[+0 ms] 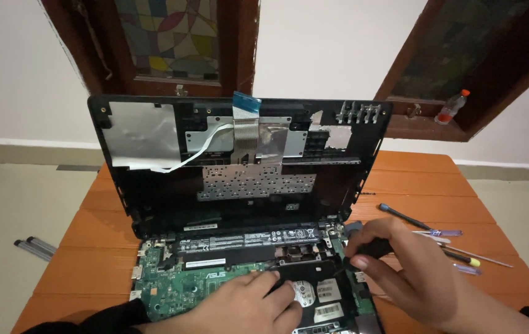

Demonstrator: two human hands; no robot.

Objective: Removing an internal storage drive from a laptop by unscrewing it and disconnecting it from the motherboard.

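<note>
Orange wooden table (413, 179) bearing an opened laptop (240, 247); left hand (246, 306) lies flat, fingers spread, on the hard drive (314, 291); right hand (400, 266) grips a black screwdriver (369, 248) at the drive's edge; unfastening stage, which calls for steady tip alignment.

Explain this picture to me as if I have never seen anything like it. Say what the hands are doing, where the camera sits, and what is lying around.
The camera is worn on the person's head and looks down at both bare hands. On an orange wooden table lies an opened laptop: its upper cover is tilted up, showing metal shielding and flat ribbon cables, and the green circuit board lies exposed. The left hand rests on the black hard drive in the lower part of the laptop. The right hand has a closed grip on a black-handled tool, probably a screwdriver, at the drive's right edge. More screwdrivers lie on the table to the right. A plastic bottle stands on the window sill behind.
</note>
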